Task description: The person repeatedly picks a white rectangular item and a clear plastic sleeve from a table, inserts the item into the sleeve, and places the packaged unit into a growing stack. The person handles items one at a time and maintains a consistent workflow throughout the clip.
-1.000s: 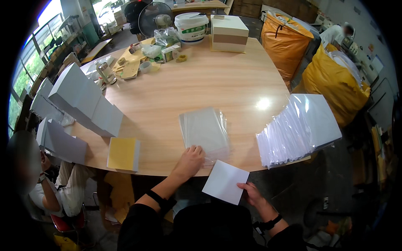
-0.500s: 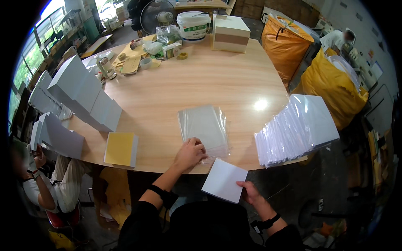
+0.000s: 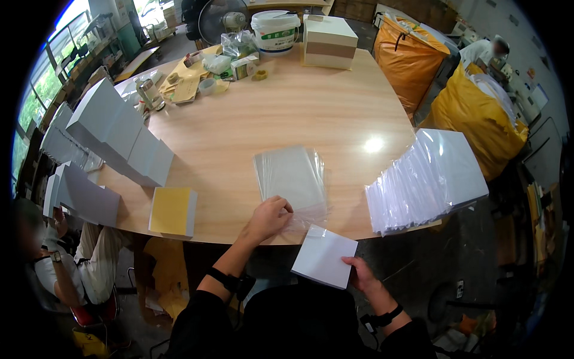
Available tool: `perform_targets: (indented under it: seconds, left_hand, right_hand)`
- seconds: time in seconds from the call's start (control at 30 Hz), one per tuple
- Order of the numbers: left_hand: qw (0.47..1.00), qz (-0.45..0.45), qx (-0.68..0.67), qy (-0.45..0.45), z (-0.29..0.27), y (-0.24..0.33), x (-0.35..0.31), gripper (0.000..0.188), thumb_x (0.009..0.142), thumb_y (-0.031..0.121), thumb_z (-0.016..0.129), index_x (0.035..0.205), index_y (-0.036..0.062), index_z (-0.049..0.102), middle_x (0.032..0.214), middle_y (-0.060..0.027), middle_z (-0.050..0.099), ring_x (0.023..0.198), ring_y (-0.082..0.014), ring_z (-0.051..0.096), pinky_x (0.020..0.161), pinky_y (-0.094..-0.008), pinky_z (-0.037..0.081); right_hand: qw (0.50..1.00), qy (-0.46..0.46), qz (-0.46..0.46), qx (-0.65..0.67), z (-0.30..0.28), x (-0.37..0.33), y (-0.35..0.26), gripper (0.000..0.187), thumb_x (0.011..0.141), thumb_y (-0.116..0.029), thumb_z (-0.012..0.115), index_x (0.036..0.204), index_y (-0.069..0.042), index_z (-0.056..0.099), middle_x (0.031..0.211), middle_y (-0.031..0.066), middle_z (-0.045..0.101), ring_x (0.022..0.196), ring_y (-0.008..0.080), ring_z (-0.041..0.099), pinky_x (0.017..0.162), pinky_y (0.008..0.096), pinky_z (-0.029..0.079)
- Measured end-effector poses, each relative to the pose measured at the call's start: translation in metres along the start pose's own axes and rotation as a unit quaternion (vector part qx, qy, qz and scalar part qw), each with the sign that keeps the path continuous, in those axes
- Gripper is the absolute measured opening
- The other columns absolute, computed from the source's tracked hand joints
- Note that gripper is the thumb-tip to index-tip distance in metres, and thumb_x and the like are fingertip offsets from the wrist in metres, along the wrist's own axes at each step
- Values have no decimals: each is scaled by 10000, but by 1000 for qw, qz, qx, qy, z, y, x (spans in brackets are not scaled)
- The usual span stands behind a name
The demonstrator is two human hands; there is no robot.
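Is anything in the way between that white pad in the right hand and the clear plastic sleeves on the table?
No, nothing visible: the white pad appears close to the near end of the clear plastic sleeves. The left hand is at their near left corner, to one side.

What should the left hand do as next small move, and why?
Perhaps lift the near end of the top clear plastic sleeve, since the left hand is at that end, while the right hand holds the white paper block close to it.
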State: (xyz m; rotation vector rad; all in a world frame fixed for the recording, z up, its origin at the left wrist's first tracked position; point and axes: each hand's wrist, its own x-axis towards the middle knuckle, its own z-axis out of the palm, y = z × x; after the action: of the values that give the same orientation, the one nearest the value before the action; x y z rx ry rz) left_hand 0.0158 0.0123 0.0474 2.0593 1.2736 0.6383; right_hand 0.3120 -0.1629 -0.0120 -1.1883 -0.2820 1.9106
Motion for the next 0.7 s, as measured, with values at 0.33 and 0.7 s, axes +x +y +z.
perform_targets:
  seconds: [0.33,0.7]
  left_hand:
    - [998,-50,0,-22,11,-1,-2,156,752,156,700,842,32,669,917,-157,632,875,-342,621,796,-414,527]
    - [997,33,63,32,23,14,-11,106,797,118,691,876,49,700,991,-142,663,1005,-340,615,875,-423,511]
  right_hand:
    - [997,-16,-47,-53,-6,-30,-25,422,874,-134,659,1249,47,593,1159,121,667,1070,227,639,960,356,500]
    - [995,-26,-85,-37,11,-12,-21,371,912,-98,613,1239,73,573,1157,143,664,1041,241,659,944,361,520]
